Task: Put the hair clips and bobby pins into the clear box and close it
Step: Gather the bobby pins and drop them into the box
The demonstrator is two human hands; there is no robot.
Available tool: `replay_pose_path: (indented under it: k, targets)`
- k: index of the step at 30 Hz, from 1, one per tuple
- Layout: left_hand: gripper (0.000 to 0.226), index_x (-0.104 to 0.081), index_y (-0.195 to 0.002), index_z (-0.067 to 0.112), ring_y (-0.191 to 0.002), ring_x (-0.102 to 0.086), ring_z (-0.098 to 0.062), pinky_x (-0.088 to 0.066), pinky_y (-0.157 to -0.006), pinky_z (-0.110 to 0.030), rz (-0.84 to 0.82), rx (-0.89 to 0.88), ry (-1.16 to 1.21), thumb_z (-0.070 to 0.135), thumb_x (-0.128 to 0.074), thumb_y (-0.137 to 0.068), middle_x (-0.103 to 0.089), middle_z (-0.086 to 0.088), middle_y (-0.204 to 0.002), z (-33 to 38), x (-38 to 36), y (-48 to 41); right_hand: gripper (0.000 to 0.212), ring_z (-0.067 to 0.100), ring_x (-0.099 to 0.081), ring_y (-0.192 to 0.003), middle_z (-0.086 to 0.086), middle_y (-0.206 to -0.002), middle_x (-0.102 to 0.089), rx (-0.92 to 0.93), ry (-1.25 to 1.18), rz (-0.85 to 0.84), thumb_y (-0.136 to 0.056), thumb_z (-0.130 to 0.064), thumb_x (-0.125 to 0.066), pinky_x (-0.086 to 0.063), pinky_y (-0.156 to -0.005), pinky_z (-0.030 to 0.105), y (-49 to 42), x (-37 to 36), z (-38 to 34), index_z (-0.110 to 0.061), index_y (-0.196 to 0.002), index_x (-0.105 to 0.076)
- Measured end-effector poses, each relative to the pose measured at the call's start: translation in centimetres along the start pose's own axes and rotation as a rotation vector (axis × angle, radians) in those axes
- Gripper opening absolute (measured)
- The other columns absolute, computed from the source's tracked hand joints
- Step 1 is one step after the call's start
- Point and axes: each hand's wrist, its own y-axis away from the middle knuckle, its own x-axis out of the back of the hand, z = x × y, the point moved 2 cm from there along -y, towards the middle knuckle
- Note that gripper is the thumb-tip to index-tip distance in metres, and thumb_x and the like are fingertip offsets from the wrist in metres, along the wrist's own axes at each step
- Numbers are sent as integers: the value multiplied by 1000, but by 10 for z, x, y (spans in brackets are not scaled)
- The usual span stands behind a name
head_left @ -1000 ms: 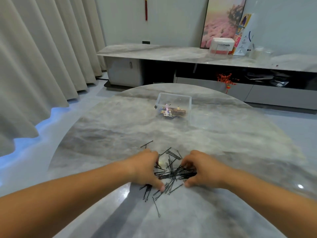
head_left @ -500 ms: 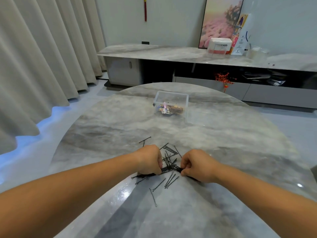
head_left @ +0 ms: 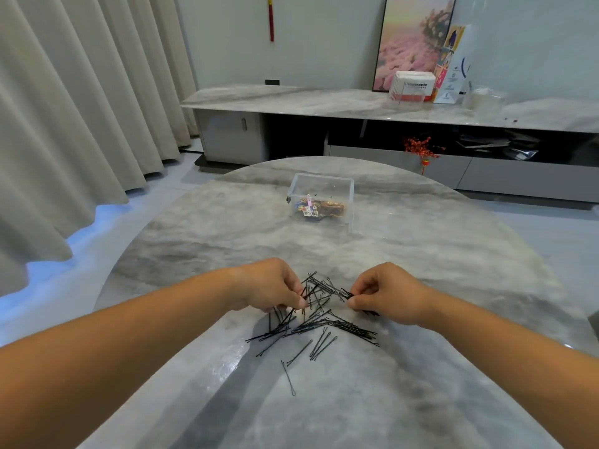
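**Both hands in the bobby pins, clear box open farther back**

Left hand curled, thumb and fingertips pinched on a few black bobby pins at the pile's left edge. Right hand likewise closed, pinching pin ends at the pile's upper right. Between and below the hands, a tangled heap on the round marble table — several loose pins strayed toward the near side, one lying alone closest to the camera. Well beyond the pile, the clear box standing upright, lidless, with colourful hair clips at its bottom. No lid clearly discernible beside it.
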Motion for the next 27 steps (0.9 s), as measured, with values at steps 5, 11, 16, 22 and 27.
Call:
replay_pose_path:
  k: [5,11,16,22,27]
  targets:
    - [14,-77,-95,5,-72,-57,-11,-40,-50,-18,-30,-22,66,15,-68,-90,-78,-6,-92,-2,6,1,9,14,-60,-57,15,-74,-75,12,-91,-16,-79,-15,-78,-50,-59,29,0,1,-4,-8,-74,-75]
    - [8,-76,-87,13,-68,-58,-6,-43,-51,-15,43,-47,92,15,-69,-90,-76,5,-82,-2,13,-4,7,9,-62,-57,5,-68,-73,32,-134,36,-80,-12,-78,-50,-58,23,-1,2,-11,-7,-77,-74]
    - [8,-77,-90,11,-70,-61,-6,-48,-60,-22,126,-83,140,14,-70,-90,-79,2,-85,3,33,-17,8,7,-62,-56,4,-66,-73,42,-163,71,-80,-13,-78,-50,-54,19,-14,8,-19,-6,-79,-74]
    - [9,-77,-92,7,-70,-63,-8,-49,-61,-22,327,-201,163,12,-70,-90,-78,-4,-86,28,78,-57,12,7,-61,-53,2,-63,-71,64,-133,218,-81,-15,-77,-52,-52,19,-59,45,-39,-3,-82,-73]
    - [8,-79,-82,12,-69,-55,-18,-45,-61,-26,531,-283,99,16,-73,-85,-76,-18,-92,57,117,-108,11,20,-59,-63,13,-74,-72,89,24,355,-82,-17,-76,-49,-60,31,-121,87,-59,-7,-78,-74]
